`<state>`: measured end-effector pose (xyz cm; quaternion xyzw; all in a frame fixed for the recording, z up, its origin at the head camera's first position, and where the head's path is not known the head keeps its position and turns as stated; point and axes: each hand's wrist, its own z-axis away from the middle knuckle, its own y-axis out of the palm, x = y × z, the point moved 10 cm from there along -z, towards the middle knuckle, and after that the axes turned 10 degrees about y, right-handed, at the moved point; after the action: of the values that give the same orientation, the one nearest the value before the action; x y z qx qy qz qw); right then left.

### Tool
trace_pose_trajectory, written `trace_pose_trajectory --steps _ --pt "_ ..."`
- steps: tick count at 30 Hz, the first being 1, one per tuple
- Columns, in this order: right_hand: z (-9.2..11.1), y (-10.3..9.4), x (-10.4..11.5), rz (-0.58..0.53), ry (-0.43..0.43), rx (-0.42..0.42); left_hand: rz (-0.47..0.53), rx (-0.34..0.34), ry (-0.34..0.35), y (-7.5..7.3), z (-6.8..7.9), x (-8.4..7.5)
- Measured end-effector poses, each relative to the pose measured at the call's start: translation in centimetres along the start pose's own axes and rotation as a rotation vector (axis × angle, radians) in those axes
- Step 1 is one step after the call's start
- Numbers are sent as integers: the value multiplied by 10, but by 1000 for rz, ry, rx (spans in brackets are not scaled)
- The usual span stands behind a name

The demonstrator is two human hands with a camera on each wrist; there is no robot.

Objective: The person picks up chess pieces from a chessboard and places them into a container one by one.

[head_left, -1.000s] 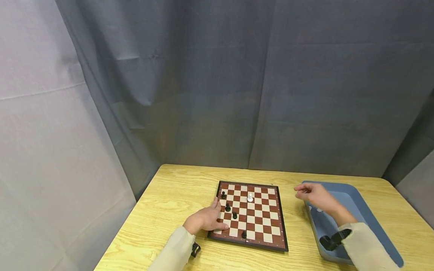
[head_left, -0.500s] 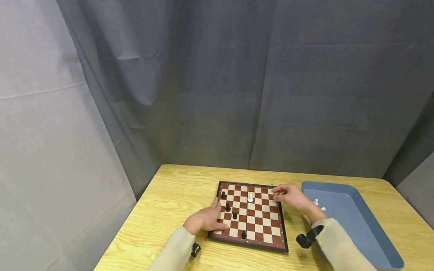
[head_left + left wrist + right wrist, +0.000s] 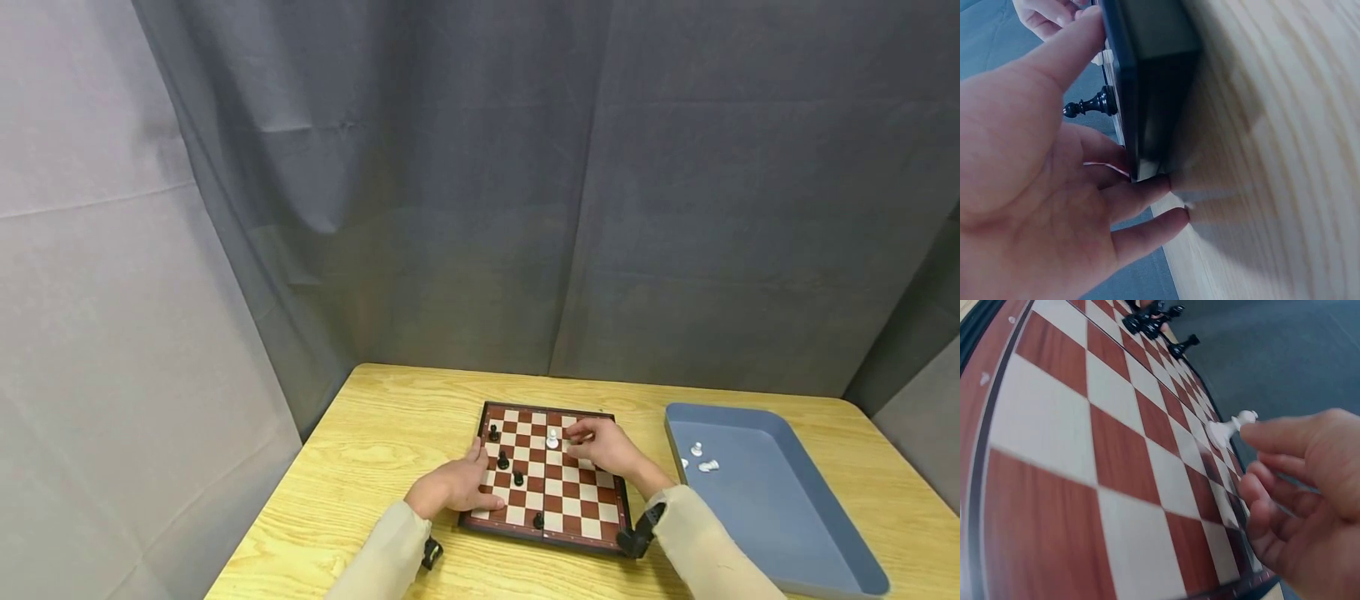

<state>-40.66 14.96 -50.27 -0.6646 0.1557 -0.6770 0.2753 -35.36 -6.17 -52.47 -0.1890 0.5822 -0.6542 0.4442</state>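
Note:
A folding chessboard [image 3: 570, 504] lies on the table, bearing several black pawns and one white pawn [image 3: 552, 439]. My left hand [image 3: 453, 485] rests at its left edge, thumb across the playing surface. In the left wrist view, two fingertips reach down to the tabletop beside the dark board side, and a black pawn [image 3: 1092, 104] stands just past the thumb. My right hand [image 3: 606, 446] is over the board's right half, thumb and fingers extended toward the white pawn. From the right wrist, the foremost fingertip overlaps the pawn's head; the fingers hold nothing.
A blue tray [image 3: 780, 517] stands right of the board, with a few white chess pieces [image 3: 697, 449] near its left wall. The wooden table [image 3: 390, 417] ends before a grey curtain [image 3: 450, 208] at the back.
My right hand has travelled left from over the tray's edge to the white pawn, uncovering the white pieces in the tray. My left hand stays on the board.

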Motion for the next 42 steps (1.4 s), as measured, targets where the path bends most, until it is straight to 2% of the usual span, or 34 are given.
trace_pose_trajectory --steps 5,14,21,30,36,42 --pt "-8 4 -2 16 47 -60 7 -8 4 0 -1 0" --pt "-23 18 5 49 57 -61 20 -16 -9 -3 2 2" --pt "-26 27 4 84 84 -86 39 -10 -13 -2 4 3" --pt "-29 30 8 130 40 -119 61 -21 -21 -4 6 6" --pt "-26 35 12 202 21 -100 49 -10 -14 -3 6 6" --pt "-24 36 15 226 5 -89 43 -6 -18 -2 7 7"
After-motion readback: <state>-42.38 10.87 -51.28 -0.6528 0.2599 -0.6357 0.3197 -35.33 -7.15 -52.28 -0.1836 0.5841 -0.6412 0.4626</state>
